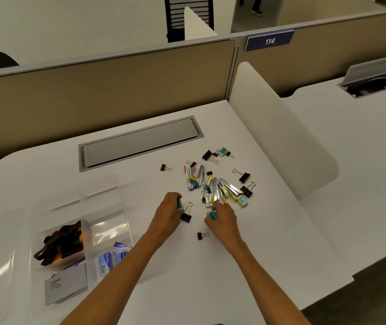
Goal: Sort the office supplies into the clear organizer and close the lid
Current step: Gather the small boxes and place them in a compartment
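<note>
Head view: left hand (pixel 169 212) curled around small blue-yellow box (pixel 179 204); right hand (pixel 222 219) pinches teal box (pixel 211 215) by the supply pile (pixel 217 184).

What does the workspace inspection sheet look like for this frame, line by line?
Surface: white desk, with a closed grey cable hatch.
Job's things: clear organizer, open, partly filled; loose pile of binder clips, staple boxes and metal pieces.
Clutter: nothing seen.
Hands: left hand grips a small box; right hand grips another small box.
Cables: dark cables in the open hatch on the next desk.
Surroundings: beige partition, sign 114, office chair.
</note>
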Demonstrator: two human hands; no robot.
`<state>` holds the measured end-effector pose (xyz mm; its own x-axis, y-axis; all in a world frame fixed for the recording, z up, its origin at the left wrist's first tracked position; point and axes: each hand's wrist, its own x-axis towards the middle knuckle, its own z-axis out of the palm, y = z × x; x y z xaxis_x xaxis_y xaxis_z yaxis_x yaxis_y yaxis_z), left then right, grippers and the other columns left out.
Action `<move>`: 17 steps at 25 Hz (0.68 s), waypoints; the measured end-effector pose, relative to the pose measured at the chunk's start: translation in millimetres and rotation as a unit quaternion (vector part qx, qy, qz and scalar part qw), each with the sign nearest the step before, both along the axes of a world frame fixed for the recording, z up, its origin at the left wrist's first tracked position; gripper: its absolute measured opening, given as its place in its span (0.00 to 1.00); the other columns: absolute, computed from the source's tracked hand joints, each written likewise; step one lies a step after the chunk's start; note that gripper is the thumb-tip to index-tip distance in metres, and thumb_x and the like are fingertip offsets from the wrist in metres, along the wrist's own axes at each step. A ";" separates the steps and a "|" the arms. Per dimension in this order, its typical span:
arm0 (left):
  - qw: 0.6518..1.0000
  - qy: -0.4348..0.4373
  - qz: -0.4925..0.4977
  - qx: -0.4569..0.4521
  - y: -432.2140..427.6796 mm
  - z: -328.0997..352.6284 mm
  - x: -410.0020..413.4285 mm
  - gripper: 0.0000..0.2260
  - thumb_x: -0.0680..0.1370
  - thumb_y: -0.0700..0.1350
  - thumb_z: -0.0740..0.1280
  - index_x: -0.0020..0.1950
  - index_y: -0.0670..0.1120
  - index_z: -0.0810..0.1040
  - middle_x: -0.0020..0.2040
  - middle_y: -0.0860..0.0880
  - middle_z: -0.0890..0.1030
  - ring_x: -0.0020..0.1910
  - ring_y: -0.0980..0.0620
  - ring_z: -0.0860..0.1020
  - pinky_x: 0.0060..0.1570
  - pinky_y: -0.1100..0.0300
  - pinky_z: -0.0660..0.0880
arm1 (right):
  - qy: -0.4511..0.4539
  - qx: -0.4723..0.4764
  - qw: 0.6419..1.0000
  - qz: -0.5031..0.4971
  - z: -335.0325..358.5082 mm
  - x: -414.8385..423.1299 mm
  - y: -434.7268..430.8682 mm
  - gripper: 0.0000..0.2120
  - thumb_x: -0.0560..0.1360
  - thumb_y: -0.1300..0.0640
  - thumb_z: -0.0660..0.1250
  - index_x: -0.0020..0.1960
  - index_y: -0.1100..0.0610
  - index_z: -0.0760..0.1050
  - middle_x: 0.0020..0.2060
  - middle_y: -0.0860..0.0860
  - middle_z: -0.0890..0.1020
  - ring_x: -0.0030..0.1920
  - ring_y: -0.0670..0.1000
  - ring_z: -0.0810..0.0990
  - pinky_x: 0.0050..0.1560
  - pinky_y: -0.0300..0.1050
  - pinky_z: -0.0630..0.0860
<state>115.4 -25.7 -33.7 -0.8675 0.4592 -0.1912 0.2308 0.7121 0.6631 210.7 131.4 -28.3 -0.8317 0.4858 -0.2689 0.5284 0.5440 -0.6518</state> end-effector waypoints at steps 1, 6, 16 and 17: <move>1.000 0.009 -0.016 0.003 8.0 1.8 -0.3 0.15 0.77 0.39 0.67 0.63 0.45 0.70 0.57 0.48 0.73 0.52 0.52 0.73 0.52 0.64 0.69 | 0.009 0.007 1.000 -0.009 2.7 0.4 9.8 0.15 0.73 0.60 0.70 0.59 0.60 0.75 0.55 0.55 0.75 0.47 0.48 0.74 0.46 0.38 0.71; 0.991 0.067 -0.112 -0.006 51.4 11.4 0.3 0.17 0.78 0.42 0.68 0.66 0.45 0.71 0.61 0.46 0.75 0.59 0.49 0.73 0.56 0.64 0.67 | 0.037 0.059 0.994 -0.080 5.5 8.1 63.6 0.10 0.74 0.63 0.66 0.55 0.62 0.74 0.52 0.57 0.74 0.46 0.52 0.75 0.40 0.40 0.69; 0.947 0.211 -0.224 -0.097 77.5 -6.7 -10.2 0.16 0.75 0.48 0.70 0.59 0.42 0.75 0.57 0.44 0.79 0.55 0.44 0.75 0.53 0.55 0.70 | 0.003 0.106 0.992 -0.068 -14.7 7.0 82.8 0.15 0.75 0.60 0.68 0.60 0.63 0.71 0.54 0.59 0.74 0.53 0.58 0.74 0.46 0.48 0.74; 0.945 0.218 -0.226 -0.091 77.9 -8.9 -10.4 0.15 0.75 0.47 0.71 0.58 0.42 0.76 0.56 0.43 0.79 0.54 0.44 0.76 0.52 0.54 0.70 | 0.000 0.113 0.991 -0.065 -16.2 5.6 83.0 0.14 0.76 0.61 0.67 0.59 0.64 0.71 0.54 0.60 0.74 0.53 0.59 0.74 0.46 0.50 0.74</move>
